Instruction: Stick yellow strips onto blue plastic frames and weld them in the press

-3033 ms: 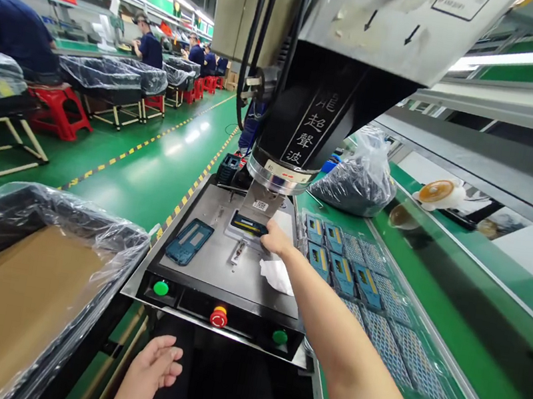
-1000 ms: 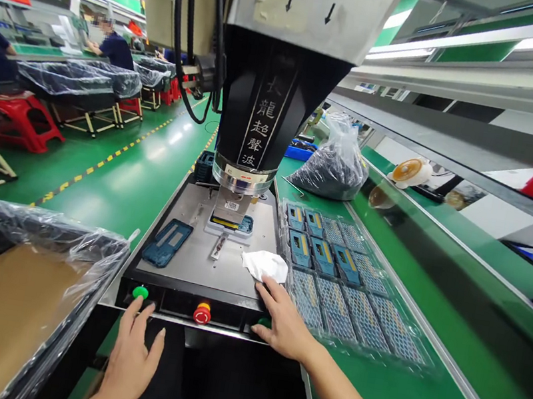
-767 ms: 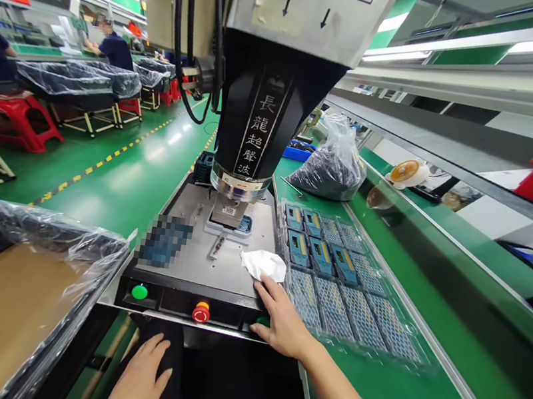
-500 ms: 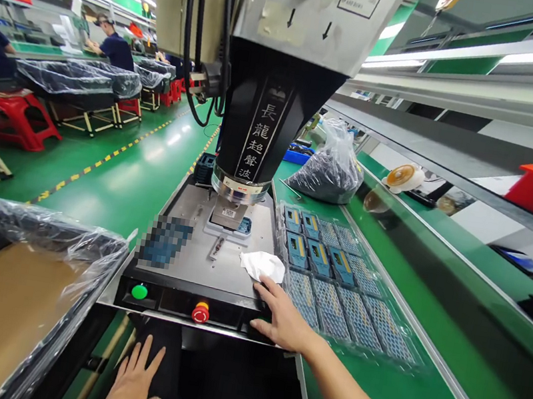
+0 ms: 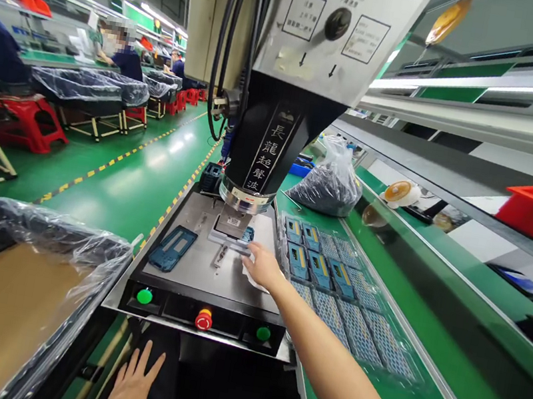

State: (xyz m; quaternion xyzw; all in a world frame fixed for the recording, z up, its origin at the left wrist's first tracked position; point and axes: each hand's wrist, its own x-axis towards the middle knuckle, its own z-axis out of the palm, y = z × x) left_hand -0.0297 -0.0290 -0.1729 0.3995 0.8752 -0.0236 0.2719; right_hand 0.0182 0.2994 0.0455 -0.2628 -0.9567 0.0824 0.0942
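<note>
My left hand [image 5: 135, 382] rests with fingers spread over dark cloth below the machine's front panel, holding nothing. My right hand [image 5: 263, 266] reaches across the metal plate [image 5: 195, 269] to the near right edge of the light grey fixture [image 5: 232, 242]. Its fingertips and thumb look apart, with nothing visible between them. A blue plastic part [image 5: 249, 232] shows in the fixture, mostly hidden by the metal press horn [image 5: 233, 221] over it. Beneath my right hand and wrist lies a white cloth [image 5: 253, 281], partly covered. Another blue plastic housing [image 5: 172, 249] lies on the plate's left side.
The front panel carries a green button [image 5: 144, 295], a red stop button [image 5: 203, 320] and another green button [image 5: 263, 333]. Right of the plate is a clear tray [image 5: 347, 293] with several blue housings. A plastic-lined bin [image 5: 102, 281] stands left. People sit farther back.
My right hand has moved forward and left, from beside the white cloth to the fixture, uncovering the right green button. My left hand stays spread in place. The camera view has shifted slightly.
</note>
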